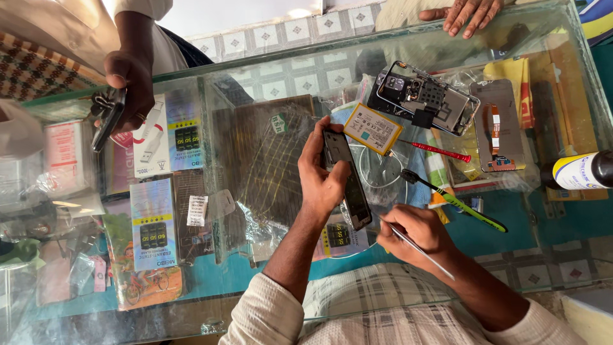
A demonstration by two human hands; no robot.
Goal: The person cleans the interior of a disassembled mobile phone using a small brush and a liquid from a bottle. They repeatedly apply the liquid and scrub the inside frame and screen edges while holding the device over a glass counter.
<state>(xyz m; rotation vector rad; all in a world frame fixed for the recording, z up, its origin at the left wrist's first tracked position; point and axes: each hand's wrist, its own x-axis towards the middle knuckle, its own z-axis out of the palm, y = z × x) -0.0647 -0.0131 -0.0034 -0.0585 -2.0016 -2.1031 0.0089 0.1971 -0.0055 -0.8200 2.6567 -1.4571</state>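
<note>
Dark, slim rectangular phone frame (347, 179), glossy along its long edges, stands tilted above the middle of the glass table (562, 249), clasped in the left hand (322, 176), whose grip is closed around its upper half with the thumb across the face. The right hand (415, 231), near the table's front edge, has its grip pinched shut on thin metal tweezers (418, 249), whose tip points toward the frame's lower end.

Just behind the frame lies a yellow-bordered flat rectangular battery (373, 128), and beyond it, toward the far edge, an opened phone body with bare circuit board and camera modules (423, 97). A red-handled slim tool (440, 151) and a green-and-black brush (456, 201) lie to the right, near a grey phone back panel with an orange ribbon cable (497, 124). A dark bottle with a white and yellow label (584, 170) lies at the right edge.

Another person's hand (131, 86) at the far left corner holds a black phone (107, 119); a different hand (469, 13) rests on the far edge.
</note>
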